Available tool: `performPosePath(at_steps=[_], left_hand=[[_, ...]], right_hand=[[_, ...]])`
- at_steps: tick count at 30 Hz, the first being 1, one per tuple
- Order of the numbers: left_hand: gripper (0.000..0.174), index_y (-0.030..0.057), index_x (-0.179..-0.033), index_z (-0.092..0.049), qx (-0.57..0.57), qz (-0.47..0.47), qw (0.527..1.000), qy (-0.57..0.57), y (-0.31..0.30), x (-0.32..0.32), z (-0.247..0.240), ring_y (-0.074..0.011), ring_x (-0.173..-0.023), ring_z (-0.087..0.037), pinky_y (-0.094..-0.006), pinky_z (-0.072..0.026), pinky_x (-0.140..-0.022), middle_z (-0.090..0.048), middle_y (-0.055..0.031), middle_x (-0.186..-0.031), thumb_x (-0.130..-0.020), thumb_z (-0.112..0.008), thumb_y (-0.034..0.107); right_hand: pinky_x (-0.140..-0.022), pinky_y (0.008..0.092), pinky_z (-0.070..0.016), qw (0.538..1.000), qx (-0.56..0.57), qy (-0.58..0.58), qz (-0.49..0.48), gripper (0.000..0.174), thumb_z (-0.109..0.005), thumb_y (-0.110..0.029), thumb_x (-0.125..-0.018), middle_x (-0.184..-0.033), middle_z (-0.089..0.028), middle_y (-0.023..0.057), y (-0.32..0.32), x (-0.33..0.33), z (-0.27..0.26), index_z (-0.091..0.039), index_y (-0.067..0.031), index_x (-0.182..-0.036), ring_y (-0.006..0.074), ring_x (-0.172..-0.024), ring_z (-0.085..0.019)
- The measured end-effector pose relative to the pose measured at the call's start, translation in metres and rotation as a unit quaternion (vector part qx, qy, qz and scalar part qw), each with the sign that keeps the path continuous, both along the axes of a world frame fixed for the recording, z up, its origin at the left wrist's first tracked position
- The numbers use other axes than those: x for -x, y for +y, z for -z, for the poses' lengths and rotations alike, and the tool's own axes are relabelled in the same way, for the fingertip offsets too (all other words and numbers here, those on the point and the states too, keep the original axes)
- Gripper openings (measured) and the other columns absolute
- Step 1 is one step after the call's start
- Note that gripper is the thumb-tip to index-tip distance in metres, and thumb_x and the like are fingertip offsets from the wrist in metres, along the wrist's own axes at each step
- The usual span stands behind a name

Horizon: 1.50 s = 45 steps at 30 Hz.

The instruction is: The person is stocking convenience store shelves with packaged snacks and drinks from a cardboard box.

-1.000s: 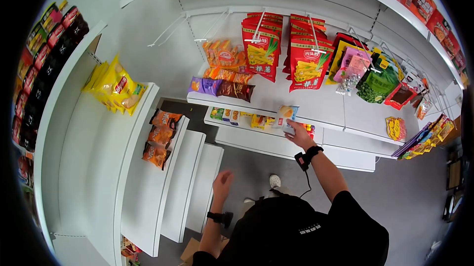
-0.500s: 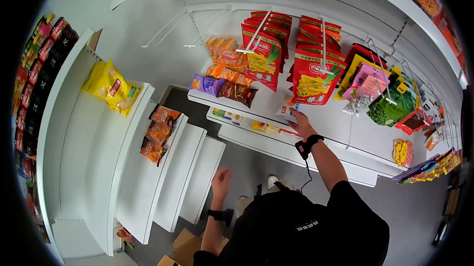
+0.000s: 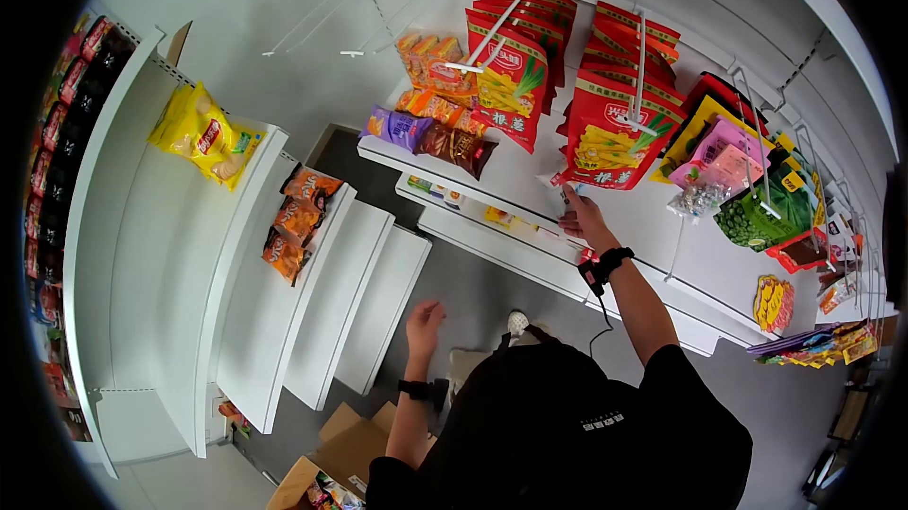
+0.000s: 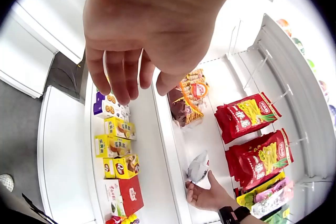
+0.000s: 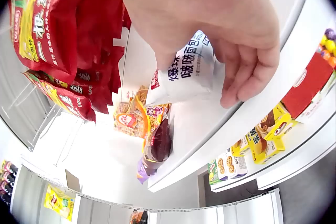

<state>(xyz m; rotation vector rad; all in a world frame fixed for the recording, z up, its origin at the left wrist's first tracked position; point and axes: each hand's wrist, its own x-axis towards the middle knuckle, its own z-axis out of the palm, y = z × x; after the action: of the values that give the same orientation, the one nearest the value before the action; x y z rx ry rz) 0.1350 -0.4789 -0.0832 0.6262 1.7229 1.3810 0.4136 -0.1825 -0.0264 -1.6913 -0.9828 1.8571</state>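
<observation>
My right hand reaches over the front edge of the hooked-goods shelf. It holds a white packet of bread with dark blue lettering, thumb on one side and fingers curved at the other. In the left wrist view the packet lies low over the white shelf, in front of the hanging red snack bags. From the head it is mostly hidden under a red bag. My left hand hangs in the air before the lower shelves, fingers loosely curled and holding nothing.
Left of the packet lie orange, purple and brown snack packs. Small boxes stand on the shelf below. Yellow chip bags and orange packs occupy the left shelving. An open cardboard box is on the floor. Metal hooks project outward.
My right hand has carried the white packet from before the shelf's front edge inward, under the hanging red bags. The head view has shifted; the left hand remains idle.
</observation>
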Motion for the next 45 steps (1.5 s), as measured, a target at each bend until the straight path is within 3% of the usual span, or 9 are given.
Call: performPosePath(at_steps=[6, 12, 15, 18, 21, 24, 29, 35, 45], left_hand=[[0.022, -0.0009, -0.102, -0.059, 0.001, -0.01, 1.0, -0.007, 0.004, -0.008, -0.002, -0.0133, -0.075, -0.061, -0.0251, -0.047, -0.065, -0.064, -0.0067, -0.089, -0.085, -0.063, 0.013], [0.021, -0.0007, -0.102, -0.059, -0.011, 0.006, 1.0, -0.009, 0.005, -0.013, 0.006, -0.0133, -0.076, -0.062, -0.0253, -0.0472, -0.065, -0.064, -0.0066, -0.088, -0.085, -0.062, 0.012], [0.021, -0.0009, -0.101, -0.058, -0.001, 0.0, 1.0, -0.001, 0.005, -0.016, 0.001, -0.0134, -0.076, -0.062, -0.0256, -0.0471, -0.065, -0.063, -0.0065, -0.088, -0.085, -0.062, 0.012], [0.021, -0.001, -0.101, -0.058, 0.003, -0.018, 1.0, -0.013, 0.002, -0.017, 0.002, -0.0134, -0.076, -0.062, -0.0257, -0.0469, -0.066, -0.063, -0.0066, -0.088, -0.085, -0.061, 0.012], [0.02, -0.0008, -0.101, -0.059, 0.006, -0.03, 0.999, -0.018, -0.002, -0.016, 0.0, -0.0134, -0.076, -0.061, -0.0256, -0.0466, -0.066, -0.063, -0.0066, -0.087, -0.086, -0.061, 0.012], [0.016, -0.0004, -0.097, -0.059, 0.013, -0.047, 0.998, -0.026, -0.007, -0.018, 0.0, -0.0131, -0.075, -0.061, -0.0252, -0.0459, -0.066, -0.063, -0.0063, -0.085, -0.086, -0.059, 0.012], [0.01, 0.0008, -0.085, -0.058, -0.01, -0.057, 0.998, -0.01, -0.024, -0.009, 0.006, -0.0123, -0.072, -0.058, -0.0244, -0.0445, -0.065, -0.062, -0.0055, -0.08, -0.086, -0.057, 0.011], [0.012, 0.0018, -0.08, -0.057, -0.036, -0.145, 0.988, -0.027, -0.056, -0.003, -0.012, -0.0106, -0.072, -0.057, -0.0233, -0.0437, -0.066, -0.061, -0.0045, -0.076, -0.087, -0.056, 0.011], [0.014, 0.0013, -0.081, -0.057, -0.013, -0.273, 0.962, 0.001, -0.176, 0.005, -0.009, -0.0094, -0.07, -0.056, -0.0225, -0.0437, -0.065, -0.062, -0.0038, -0.075, -0.087, -0.057, 0.014]], right_hand=[[-0.066, 0.0293, -0.0498, 1.0, 0.018, 0.013, 0.001, 0.072, -0.056, -0.067, -0.075, -0.09, -0.063, 0.009, -0.002, -0.016, 0.012, -0.05, -0.0127, -0.121, 0.0175, -0.073, -0.063], [-0.067, 0.0297, -0.0495, 0.999, 0.013, 0.034, 0.033, 0.073, -0.054, -0.067, -0.076, -0.09, -0.064, 0.0098, -0.014, -0.026, 0.018, -0.049, -0.0078, -0.119, 0.018, -0.074, -0.062], [-0.055, 0.0267, -0.0472, 0.989, 0.003, 0.082, 0.123, 0.061, -0.055, -0.063, -0.079, -0.075, -0.062, 0.0067, -0.023, -0.026, 0.035, -0.056, -0.0052, -0.099, 0.0149, -0.061, -0.059], [-0.039, 0.0246, -0.0335, 0.969, -0.007, 0.12, 0.216, 0.042, -0.057, -0.05, -0.083, -0.055, -0.048, 0.0006, -0.028, -0.029, 0.056, -0.051, -0.0107, -0.07, 0.0109, -0.043, -0.043], [-0.035, 0.0262, -0.0174, 0.952, 0.007, 0.181, 0.247, 0.041, -0.053, -0.034, -0.085, -0.047, -0.026, -0.0043, -0.039, -0.028, 0.052, -0.029, -0.0174, -0.056, 0.0094, -0.037, -0.021], [-0.036, 0.0278, -0.0123, 0.942, 0.017, 0.183, 0.282, 0.038, -0.049, -0.025, -0.082, -0.047, -0.017, -0.0046, -0.047, -0.024, 0.046, -0.023, -0.0188, -0.056, 0.0097, -0.038, -0.015], [-0.036, 0.0277, -0.0121, 0.93, 0.047, 0.22, 0.291, 0.038, -0.05, -0.022, -0.082, -0.046, -0.016, -0.0041, -0.056, -0.022, 0.055, -0.023, -0.0188, -0.055, 0.0102, -0.037, -0.014], [-0.035, 0.0272, -0.0122, 0.929, 0.07, 0.217, 0.291, 0.039, -0.052, -0.022, -0.082, -0.046, -0.016, -0.004, -0.069, -0.009, 0.062, -0.024, -0.0188, -0.056, 0.0102, -0.037, -0.014], [-0.04, 0.0257, -0.0156, 0.946, 0.104, 0.269, 0.147, 0.035, -0.053, -0.024, -0.083, -0.05, -0.02, -0.0047, -0.114, 0.053, 0.07, -0.029, -0.0176, -0.058, 0.0087, -0.041, -0.017]])
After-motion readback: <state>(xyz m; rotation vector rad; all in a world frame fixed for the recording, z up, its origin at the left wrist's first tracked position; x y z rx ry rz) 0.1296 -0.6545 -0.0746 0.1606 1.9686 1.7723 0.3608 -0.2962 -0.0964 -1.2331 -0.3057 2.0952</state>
